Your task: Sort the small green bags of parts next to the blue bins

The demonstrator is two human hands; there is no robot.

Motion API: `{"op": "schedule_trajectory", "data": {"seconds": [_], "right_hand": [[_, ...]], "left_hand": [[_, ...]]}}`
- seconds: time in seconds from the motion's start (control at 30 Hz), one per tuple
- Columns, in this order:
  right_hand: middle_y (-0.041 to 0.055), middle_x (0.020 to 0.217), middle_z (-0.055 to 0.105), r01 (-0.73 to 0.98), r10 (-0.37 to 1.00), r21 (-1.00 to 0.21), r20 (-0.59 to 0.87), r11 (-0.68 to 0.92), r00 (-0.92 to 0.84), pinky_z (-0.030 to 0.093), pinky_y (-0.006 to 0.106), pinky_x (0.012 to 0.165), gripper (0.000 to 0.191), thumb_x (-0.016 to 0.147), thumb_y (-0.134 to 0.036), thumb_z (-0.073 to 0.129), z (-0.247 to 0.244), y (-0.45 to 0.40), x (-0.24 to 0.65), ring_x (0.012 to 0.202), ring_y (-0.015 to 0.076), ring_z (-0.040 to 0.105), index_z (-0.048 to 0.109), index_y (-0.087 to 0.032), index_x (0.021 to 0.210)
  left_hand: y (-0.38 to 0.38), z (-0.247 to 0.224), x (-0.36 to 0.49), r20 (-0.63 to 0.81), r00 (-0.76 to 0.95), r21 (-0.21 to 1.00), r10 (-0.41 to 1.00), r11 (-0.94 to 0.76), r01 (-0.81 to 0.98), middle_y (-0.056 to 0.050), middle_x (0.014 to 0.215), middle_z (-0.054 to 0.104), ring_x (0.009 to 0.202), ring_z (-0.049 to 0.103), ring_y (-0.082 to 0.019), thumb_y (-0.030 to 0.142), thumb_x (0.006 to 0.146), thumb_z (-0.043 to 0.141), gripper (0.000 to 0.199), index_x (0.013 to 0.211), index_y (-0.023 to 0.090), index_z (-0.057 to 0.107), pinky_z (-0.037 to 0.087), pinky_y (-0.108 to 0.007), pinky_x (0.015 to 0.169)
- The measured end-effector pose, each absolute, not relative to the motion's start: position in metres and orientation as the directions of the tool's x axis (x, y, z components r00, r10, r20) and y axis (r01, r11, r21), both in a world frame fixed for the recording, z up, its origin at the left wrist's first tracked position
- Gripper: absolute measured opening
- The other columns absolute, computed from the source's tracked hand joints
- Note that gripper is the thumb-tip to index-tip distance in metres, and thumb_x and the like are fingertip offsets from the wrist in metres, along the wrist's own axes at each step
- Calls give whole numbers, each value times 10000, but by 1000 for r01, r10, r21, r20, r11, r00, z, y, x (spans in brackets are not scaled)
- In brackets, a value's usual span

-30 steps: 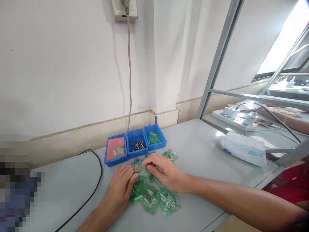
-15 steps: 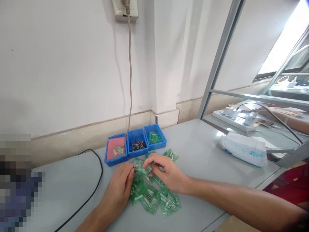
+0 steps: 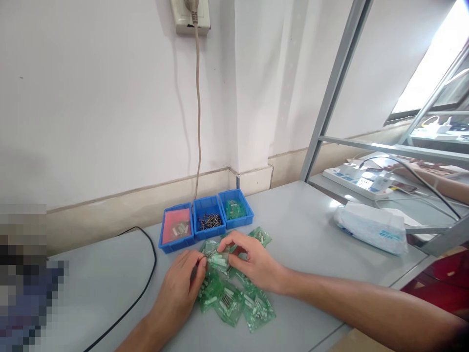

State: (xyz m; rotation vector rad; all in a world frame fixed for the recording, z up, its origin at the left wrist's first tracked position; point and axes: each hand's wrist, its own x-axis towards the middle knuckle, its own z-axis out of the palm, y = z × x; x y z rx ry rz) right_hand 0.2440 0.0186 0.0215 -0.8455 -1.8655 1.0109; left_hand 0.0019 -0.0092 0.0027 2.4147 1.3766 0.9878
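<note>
Two bare hands work a clear green packet (image 3: 219,260) on the near side of the blue screw bin (image 3: 205,207).
From the head view, I see the left hand (image 3: 183,276), nearer side and left of the bin, pinching the packet's edge, thumb and forefinger nearly together. The right hand (image 3: 252,261), nearer side and right of the bin, curls half-open over the packet; I can't quite tell whether its fingertips grip it. More filled green packets (image 3: 227,300) lie beyond the held one from the bin.
</note>
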Motion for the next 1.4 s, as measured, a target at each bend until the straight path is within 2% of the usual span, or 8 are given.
{"op": "schedule_trajectory", "data": {"seconds": [0.27,0.7,1.4], "right_hand": [[-7,1068,707,172,833,-874,348,454,-430,528,270,813,321,900,-4,602,23,18,244,972,168,655,719,-250,1068],[11,1031,681,109,731,-780,514,616,-448,538,285,831,341,871,23,567,23,16,247,967,175,642,698,-236,1049],[6,1042,649,184,764,-793,454,581,-458,510,287,799,330,904,2,558,21,17,247,884,161,611,674,-247,1087]], "left_hand": [[-10,4,3,387,317,536,866,-491,687,-41,939,679,862,652,-237,384,1129,442,243,1066,237,625,515,-346,778],[-13,5,2,368,362,536,856,-513,670,-45,925,666,857,641,-236,391,1131,431,266,1016,234,613,513,-348,777],[-12,6,2,375,364,544,853,-520,658,-56,984,702,886,670,-237,380,1127,454,225,1108,249,636,538,-347,786]]}}
